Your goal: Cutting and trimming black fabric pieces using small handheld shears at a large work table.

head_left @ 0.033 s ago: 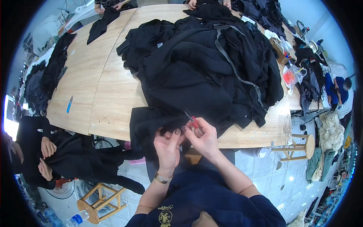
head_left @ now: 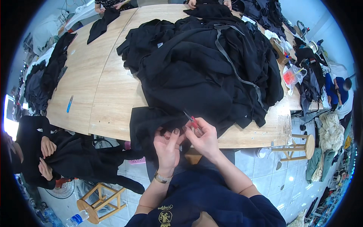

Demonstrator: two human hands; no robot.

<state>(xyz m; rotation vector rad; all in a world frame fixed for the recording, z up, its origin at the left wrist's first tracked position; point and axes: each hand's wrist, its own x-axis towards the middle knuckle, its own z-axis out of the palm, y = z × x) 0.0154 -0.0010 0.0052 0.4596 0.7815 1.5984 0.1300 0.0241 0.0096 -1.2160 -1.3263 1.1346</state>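
Observation:
A pair of red-handled thread snips (head_left: 194,122) sits in my right hand (head_left: 205,140), its dark blades pointing up and to the left over the cloth. The fingers of that hand are closed around the handle. Close beside it, my left hand (head_left: 167,148) has its fingers curled at the edge of a black garment (head_left: 145,119), pinching the cloth; the exact spot gripped is partly hidden. This garment lies at the table's near edge and hangs down toward my lap. Beyond both hands rises a large heap of black garments (head_left: 185,72), with a grey strip (head_left: 230,64) trailing over it.
The wooden table (head_left: 109,90) carries a blue pen-like tool (head_left: 70,104) at left. Co-workers handle black cloth at the far edge, and another person (head_left: 34,151) sits at left. A bagged red drink (head_left: 290,77) stands at right. Wooden stools (head_left: 308,146) stand on the floor.

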